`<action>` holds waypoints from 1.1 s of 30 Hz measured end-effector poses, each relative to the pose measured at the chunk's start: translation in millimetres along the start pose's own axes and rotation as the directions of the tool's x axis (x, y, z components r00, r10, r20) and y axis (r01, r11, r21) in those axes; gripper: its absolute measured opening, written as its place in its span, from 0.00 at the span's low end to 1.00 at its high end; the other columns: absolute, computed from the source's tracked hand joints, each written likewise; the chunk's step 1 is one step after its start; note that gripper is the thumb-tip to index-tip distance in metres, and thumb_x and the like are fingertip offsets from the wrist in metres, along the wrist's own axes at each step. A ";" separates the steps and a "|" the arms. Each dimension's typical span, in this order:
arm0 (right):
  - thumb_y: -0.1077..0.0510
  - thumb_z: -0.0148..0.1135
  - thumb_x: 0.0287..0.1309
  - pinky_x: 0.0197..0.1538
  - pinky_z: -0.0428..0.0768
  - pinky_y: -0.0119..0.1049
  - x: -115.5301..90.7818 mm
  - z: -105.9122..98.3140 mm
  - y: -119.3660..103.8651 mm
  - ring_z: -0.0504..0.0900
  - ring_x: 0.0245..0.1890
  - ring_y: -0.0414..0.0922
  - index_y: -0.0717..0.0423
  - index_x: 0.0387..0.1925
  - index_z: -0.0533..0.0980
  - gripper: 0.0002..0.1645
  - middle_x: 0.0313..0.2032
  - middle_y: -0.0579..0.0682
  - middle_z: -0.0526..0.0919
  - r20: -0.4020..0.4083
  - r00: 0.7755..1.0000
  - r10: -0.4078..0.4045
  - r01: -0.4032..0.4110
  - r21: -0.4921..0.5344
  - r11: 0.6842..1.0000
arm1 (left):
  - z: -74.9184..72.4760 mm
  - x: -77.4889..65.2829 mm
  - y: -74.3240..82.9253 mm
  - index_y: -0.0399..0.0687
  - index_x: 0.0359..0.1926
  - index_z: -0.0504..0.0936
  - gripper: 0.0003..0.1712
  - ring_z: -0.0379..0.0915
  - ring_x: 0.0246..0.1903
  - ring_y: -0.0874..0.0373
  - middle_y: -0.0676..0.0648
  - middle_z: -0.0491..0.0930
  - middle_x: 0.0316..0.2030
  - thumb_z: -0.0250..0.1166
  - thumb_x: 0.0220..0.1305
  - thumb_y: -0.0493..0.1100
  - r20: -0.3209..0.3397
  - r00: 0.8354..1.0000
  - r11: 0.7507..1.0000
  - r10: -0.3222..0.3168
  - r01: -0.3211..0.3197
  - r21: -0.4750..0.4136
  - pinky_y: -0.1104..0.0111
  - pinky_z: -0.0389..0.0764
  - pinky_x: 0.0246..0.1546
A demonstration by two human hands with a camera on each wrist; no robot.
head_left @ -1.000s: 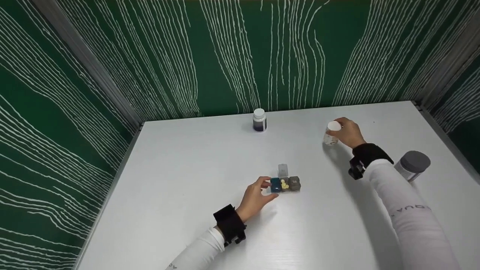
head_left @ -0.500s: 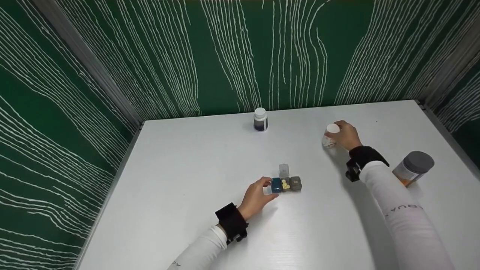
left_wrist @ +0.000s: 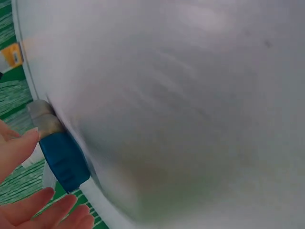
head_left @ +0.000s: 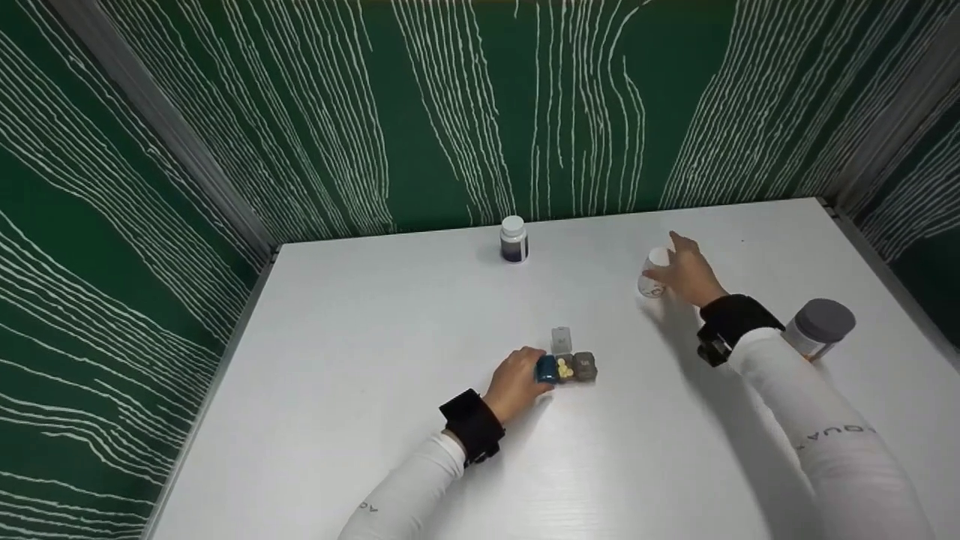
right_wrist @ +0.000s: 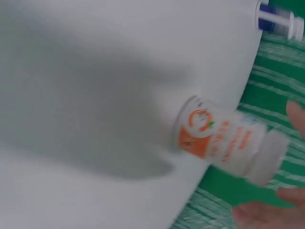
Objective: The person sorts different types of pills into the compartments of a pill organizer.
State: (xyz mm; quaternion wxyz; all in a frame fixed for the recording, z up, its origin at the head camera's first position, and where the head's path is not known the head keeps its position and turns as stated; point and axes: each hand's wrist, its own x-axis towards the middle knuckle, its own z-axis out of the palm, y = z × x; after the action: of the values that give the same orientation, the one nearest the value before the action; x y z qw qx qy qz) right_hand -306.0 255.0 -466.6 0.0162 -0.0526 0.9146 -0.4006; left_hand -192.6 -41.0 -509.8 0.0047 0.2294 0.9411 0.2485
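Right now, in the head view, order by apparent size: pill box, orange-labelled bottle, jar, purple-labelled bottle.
1. Jar, partly hidden
2. Pill box
3. Orange-labelled bottle and purple-labelled bottle: too alike to rank

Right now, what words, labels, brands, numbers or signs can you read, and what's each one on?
"QUA", with unclear characters beside it: right sleeve.
Lettering too small to read surely: left sleeve.
Several lines, too blurred: orange-labelled white bottle.
Faint lid marks, too small: pill organizer.
Nothing legible: purple-and-white bottle, grey-lidded jar.
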 end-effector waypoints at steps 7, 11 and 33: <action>0.65 0.53 0.57 0.55 0.63 0.53 -40.9 41.3 -39.5 0.64 0.54 0.65 0.78 0.56 0.58 0.28 0.54 0.73 0.63 0.102 0.956 -0.275 0.268 0.077 0.960 | -0.5 1.6 -4.7 0.33 0.47 0.75 0.25 0.72 0.43 0.53 0.43 0.76 0.42 0.68 0.47 0.38 0.030 0.998 0.998 -0.046 0.047 -0.038 0.69 0.72 0.44; 0.62 0.52 0.58 0.52 0.67 0.52 -57.8 70.3 -45.8 0.68 0.51 0.64 0.77 0.55 0.60 0.28 0.51 0.72 0.68 0.274 0.910 -0.310 0.271 0.174 0.947 | -2.2 4.6 -4.6 0.33 0.46 0.76 0.24 0.72 0.42 0.54 0.43 0.77 0.41 0.68 0.46 0.36 0.048 0.998 0.998 -0.047 0.049 -0.045 0.70 0.72 0.44; 0.59 0.65 0.47 0.50 0.69 0.50 -76.1 122.5 -42.4 0.72 0.47 0.57 0.73 0.62 0.48 0.48 0.47 0.70 0.71 0.295 0.921 -0.255 0.236 0.099 0.967 | -1.4 10.9 4.3 0.35 0.43 0.78 0.19 0.74 0.39 0.56 0.44 0.78 0.38 0.67 0.48 0.36 0.086 0.996 0.999 -0.036 0.039 -0.025 0.72 0.73 0.40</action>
State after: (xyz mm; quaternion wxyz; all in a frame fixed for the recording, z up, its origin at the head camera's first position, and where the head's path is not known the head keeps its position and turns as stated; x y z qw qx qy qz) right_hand -218.0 145.2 -519.5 0.1088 -0.2273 0.8745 -0.4145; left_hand -200.8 -33.6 -505.5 0.0526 0.2221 0.9408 0.2506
